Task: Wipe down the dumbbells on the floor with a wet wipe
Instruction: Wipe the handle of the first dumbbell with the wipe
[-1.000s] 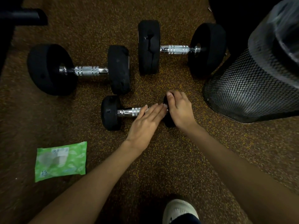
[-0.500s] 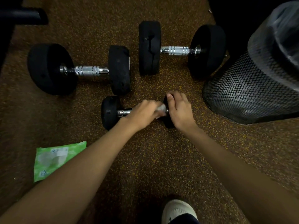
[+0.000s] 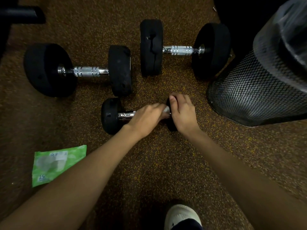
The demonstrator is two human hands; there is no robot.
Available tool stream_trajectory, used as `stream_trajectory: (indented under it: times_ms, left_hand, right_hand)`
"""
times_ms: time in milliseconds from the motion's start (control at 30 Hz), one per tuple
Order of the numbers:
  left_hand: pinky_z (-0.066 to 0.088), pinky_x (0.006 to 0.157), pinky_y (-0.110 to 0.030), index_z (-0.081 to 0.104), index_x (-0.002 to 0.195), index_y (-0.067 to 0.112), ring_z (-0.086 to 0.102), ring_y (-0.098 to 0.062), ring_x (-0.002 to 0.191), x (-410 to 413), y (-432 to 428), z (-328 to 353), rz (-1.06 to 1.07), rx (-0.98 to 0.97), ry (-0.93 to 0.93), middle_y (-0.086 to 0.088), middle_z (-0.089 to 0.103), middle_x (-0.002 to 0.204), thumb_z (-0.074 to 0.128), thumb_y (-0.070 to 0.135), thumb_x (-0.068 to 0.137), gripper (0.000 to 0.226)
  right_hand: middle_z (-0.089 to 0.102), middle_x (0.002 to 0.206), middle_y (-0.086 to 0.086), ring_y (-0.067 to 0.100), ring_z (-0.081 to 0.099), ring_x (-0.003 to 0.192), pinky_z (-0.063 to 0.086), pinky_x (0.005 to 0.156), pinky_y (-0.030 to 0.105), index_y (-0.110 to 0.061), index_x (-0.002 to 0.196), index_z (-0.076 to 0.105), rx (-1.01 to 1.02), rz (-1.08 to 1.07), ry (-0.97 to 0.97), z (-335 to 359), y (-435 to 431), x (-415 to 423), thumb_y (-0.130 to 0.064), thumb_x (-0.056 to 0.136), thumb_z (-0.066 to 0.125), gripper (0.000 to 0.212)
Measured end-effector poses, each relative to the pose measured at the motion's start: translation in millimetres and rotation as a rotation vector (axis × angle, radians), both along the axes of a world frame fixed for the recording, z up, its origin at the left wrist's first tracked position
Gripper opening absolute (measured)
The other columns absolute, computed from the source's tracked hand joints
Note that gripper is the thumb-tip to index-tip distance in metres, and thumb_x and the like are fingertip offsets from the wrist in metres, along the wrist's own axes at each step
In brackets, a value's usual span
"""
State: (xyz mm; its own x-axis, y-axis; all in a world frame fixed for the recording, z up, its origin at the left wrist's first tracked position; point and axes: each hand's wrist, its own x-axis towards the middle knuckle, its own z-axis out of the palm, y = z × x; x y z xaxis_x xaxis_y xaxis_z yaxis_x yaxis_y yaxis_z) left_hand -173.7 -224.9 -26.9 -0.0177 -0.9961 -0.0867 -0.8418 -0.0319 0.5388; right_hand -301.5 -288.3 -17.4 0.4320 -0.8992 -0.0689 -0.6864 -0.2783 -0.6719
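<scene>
A small black dumbbell (image 3: 111, 115) with a chrome handle lies on the floor in front of me. My left hand (image 3: 146, 117) is wrapped around the right part of its handle, and a bit of white wet wipe (image 3: 166, 109) shows at the fingertips. My right hand (image 3: 181, 110) grips the dumbbell's right end weight from above. Two larger black dumbbells lie behind: one at the left (image 3: 89, 71) and one at the back right (image 3: 181, 49).
A green pack of wet wipes (image 3: 54, 163) lies on the speckled brown floor at the lower left. A black mesh bin (image 3: 259, 87) stands at the right. My white shoe (image 3: 180, 214) is at the bottom edge. A dark bar (image 3: 21, 14) crosses the top left.
My left hand went from flat, fingers stretched over the handle, to closed around it with the wipe, and has shifted slightly right along the handle. The right hand stays on the end weight.
</scene>
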Motion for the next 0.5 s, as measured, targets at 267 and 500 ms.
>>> stream_trajectory:
  times_ms: [267,500]
  left_hand:
    - [0.038,0.074,-0.035,0.057,0.109,0.013,0.061,-0.035,0.095,-9.1,-15.7,11.3,0.114,0.188,-0.094,-0.016,0.065,0.103,0.025,0.035,0.103,0.039]
    - [0.033,0.108,-0.040,0.051,0.131,0.006,0.055,-0.025,0.119,-8.2,22.5,-21.1,-0.052,-0.142,-0.253,-0.010,0.060,0.125,0.055,0.015,0.091,0.041]
  right_hand:
    - [0.057,0.113,0.015,0.028,0.053,0.107,0.039,0.095,0.037,-0.006,0.118,0.058,0.001,-0.004,-0.007,-0.1,0.1,0.2,-0.023,0.100,0.041,0.030]
    - [0.057,0.113,0.013,0.025,0.053,0.107,0.041,0.096,0.040,-0.007,0.118,0.057,-0.012,0.013,-0.028,0.3,4.4,-2.5,-0.028,0.098,0.038,0.035]
